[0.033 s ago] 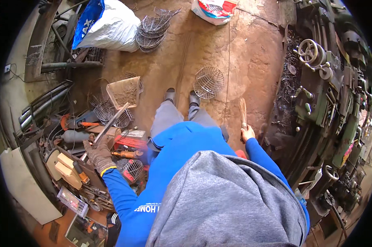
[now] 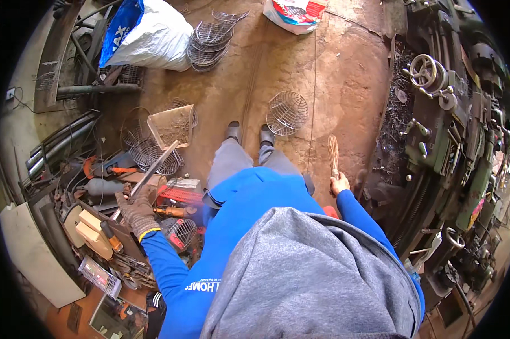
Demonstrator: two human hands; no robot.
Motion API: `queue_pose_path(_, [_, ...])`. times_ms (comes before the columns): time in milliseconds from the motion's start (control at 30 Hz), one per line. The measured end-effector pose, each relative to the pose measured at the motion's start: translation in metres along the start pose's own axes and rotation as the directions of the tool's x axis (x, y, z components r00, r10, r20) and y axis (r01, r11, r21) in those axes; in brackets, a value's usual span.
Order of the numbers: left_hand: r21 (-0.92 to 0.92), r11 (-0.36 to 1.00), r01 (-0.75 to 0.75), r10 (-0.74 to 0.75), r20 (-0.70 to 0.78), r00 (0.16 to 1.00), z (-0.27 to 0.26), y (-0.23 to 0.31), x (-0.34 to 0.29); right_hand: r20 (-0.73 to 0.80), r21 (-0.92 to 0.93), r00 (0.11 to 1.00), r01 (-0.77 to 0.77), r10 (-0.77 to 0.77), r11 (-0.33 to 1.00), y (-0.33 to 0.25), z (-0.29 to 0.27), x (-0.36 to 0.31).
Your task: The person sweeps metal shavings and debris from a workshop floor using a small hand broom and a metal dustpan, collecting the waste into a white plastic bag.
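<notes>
In a brown knit work glove, my left hand (image 2: 137, 213) is closed round the long pale handle of a dustpan (image 2: 152, 125). The pan lies out ahead on the left, with grey-brown dirt and debris in it. Wire baskets (image 2: 145, 155) sit beside and under it. My bare right hand (image 2: 339, 184) grips a short straw broom (image 2: 333, 155) by its handle, bristles pointing away from me over the floor. A round wire basket (image 2: 287, 113) rests on the floor just ahead of my right foot.
Machine tools with handwheels (image 2: 423, 72) line the right side, above a tray of dark metal shavings (image 2: 399, 107). Tools and boxes crowd the left, including a grey cylinder (image 2: 103, 187). Ahead stand a white-and-blue sack (image 2: 159, 39), stacked wire baskets (image 2: 211, 45) and another bag (image 2: 295, 14).
</notes>
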State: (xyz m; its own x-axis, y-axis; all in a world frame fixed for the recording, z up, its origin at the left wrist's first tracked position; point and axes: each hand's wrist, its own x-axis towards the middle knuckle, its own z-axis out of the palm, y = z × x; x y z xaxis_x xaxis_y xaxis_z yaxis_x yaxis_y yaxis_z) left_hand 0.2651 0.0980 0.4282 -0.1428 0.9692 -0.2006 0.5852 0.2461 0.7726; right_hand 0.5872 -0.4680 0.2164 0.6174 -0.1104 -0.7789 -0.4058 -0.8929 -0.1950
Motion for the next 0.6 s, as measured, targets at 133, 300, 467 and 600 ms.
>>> queue_pose_path(133, [0.223,0.972,-0.079,0.059,0.097,0.994,0.024,-0.014,0.002,0.061,0.042,0.998,-0.02,0.018,0.999,0.0,0.005,0.023])
queue_pose_path(300, [-0.279,0.945,0.173,-0.097,0.264,0.959,0.023,-0.133,0.043,0.167,-0.115,0.98,0.128,-0.108,0.985,-0.066,0.029,0.026])
queue_pose_path(467, [0.689,0.711,-0.143,-0.131,0.329,0.935,0.126,-0.129,0.039,0.191,-0.284,0.92,0.386,-0.342,0.878,-0.127,0.069,0.084])
queue_pose_path(600, [0.554,0.762,-0.335,0.008,0.509,0.861,0.157,-0.27,0.075,0.339,-0.333,0.801,0.593,-0.494,0.733,-0.199,0.16,0.164])
